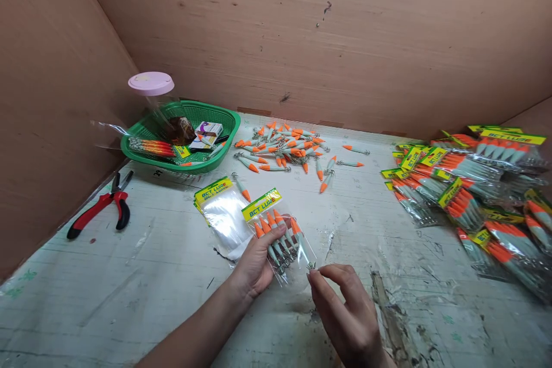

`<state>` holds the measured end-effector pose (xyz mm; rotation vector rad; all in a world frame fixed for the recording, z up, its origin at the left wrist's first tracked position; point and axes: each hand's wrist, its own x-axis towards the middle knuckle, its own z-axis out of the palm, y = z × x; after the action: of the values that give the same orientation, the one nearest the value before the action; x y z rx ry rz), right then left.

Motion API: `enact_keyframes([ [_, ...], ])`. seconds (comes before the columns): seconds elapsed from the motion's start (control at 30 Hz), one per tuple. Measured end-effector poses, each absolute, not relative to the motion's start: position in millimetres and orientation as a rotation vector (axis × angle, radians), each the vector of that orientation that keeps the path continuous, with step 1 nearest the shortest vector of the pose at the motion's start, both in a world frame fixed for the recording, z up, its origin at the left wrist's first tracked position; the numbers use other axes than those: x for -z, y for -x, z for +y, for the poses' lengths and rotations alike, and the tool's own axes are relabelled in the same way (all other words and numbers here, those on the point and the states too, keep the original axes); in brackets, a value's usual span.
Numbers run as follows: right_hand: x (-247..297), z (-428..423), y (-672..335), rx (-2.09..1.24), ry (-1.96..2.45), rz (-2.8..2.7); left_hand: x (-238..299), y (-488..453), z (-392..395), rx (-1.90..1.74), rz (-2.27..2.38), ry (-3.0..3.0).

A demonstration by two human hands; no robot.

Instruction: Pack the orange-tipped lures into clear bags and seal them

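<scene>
My left hand (pixel 255 264) is closed around a clear plastic bag (pixel 261 204) with a yellow-green header card. Several orange-and-pale-green fishing lures (pixel 276 236) lie side by side inside it, hooks toward me. Between the thumb and fingertips of my right hand (pixel 347 307) is the hooked end of one more fishing lure (pixel 298 232). Its orange tip points away from me, at the right side of the bag; whether it lies fully inside I cannot tell. A stack of flat header-card bags (pixel 224 218) lies just left of the held bag, with a single lure (pixel 242 187) beside it.
Loose lures (pixel 284 146) are heaped at the back middle. Many filled packs (pixel 461 184) pile up on the right. A green basket (pixel 181 170) at the back left holds a pink-lidded container (pixel 150 84), a small box and packaged lures. Red-and-black pliers (pixel 101 207) rest in front of it.
</scene>
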<state>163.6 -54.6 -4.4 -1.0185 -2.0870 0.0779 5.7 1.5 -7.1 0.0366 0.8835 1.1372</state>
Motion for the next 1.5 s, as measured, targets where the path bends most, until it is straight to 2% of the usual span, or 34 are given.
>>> enact_keyframes([
  [0.17,3.0,-52.8,-167.6,-0.071,0.987,-2.142,5.8,-4.2,0.7,-1.110,0.844,-0.192],
  [0.53,-9.0,-40.2,-176.0,-0.332,1.086,-2.016,0.4,-5.9,-1.7,-1.031,0.856,-0.220],
  [0.77,5.1,-46.7,-180.4,-0.528,1.137,-1.945,1.6,-8.0,-3.1,-1.009,0.905,-0.237],
  [1.37,34.8,-71.1,-175.7,-0.761,1.272,-1.554,3.9,-12.9,-8.8,-0.883,0.968,-0.306],
  [1.5,36.2,-73.9,-173.2,-0.747,1.235,-1.506,6.6,-15.8,-10.2,-0.965,1.006,-0.327],
])
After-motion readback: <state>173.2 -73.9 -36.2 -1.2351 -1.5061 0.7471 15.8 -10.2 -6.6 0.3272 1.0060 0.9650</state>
